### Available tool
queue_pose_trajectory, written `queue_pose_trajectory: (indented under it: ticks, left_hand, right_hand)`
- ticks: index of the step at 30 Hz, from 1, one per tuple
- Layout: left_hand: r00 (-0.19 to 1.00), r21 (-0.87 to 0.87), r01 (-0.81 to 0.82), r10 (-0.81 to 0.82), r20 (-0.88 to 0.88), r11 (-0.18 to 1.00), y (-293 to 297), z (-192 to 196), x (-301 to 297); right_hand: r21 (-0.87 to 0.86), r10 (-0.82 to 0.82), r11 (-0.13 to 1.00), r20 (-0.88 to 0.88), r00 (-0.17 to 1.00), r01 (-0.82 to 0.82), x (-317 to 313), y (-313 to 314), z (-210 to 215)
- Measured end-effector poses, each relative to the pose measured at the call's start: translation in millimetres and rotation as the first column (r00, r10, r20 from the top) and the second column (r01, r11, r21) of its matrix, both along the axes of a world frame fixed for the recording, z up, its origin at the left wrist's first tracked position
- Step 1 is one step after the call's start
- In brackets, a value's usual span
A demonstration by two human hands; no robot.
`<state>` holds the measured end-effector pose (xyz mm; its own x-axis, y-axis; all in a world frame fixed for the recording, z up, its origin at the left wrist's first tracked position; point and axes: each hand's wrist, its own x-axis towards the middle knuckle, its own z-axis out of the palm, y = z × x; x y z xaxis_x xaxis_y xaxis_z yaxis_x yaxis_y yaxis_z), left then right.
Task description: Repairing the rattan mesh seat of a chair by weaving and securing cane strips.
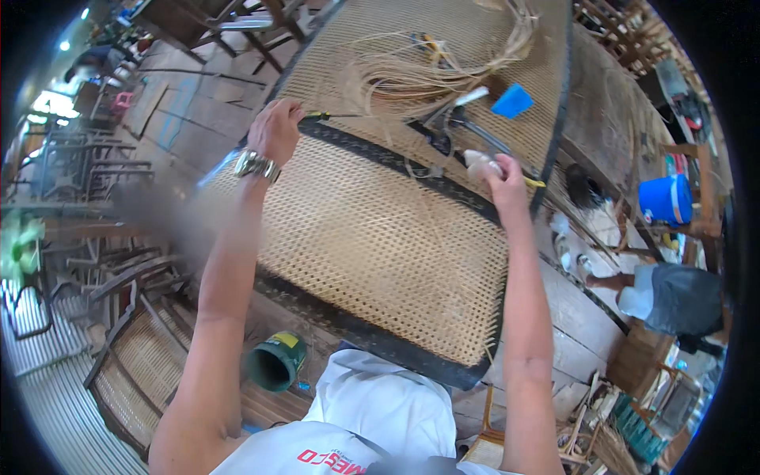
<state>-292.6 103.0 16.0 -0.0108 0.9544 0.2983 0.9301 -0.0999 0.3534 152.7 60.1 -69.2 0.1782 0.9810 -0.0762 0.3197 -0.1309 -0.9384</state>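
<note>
Across my lap and the worktop lies a dark-framed panel of woven cane [380, 229]. My left hand [277, 131], wearing a metal watch, is closed on a thin screwdriver [321, 116] with a yellow and black handle, over the panel's far left corner. Its slim shaft points right along the frame's black far rail. At the far right corner, my right hand [507, 182] has its fingers closed round a small white rounded thing [480, 165], perhaps a bottle; its kind is unclear. A hammer [483, 134] lies right beside that hand.
Behind the panel, a second cane panel [332, 63] bears a coil of cane strands [443, 83], a blue piece [512, 100] and yellow-handled pliers [433, 47]. A green pot [275, 362] stands by my left knee. A blue bucket [665, 198] and another person [673, 297] are at right.
</note>
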Motion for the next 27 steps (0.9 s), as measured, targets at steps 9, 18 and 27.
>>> queue_pose_trajectory:
  ticks: [9,18,27]
  left_hand:
    - [0.992,-0.120,-0.002,-0.013,-0.125,0.993,33,2,-9]
    - [0.987,-0.141,0.042,-0.063,-0.146,0.989,59,7,-14]
    - [0.968,-0.128,0.010,-0.042,-0.247,0.992,51,22,0]
  right_hand:
    - [0.099,-0.092,0.993,0.412,0.906,0.056,-25,-79,12]
    - [-0.165,-0.178,0.961,0.241,0.954,0.221,22,-208,28]
    - [-0.153,-0.253,0.946,0.198,0.947,0.285,20,-222,53]
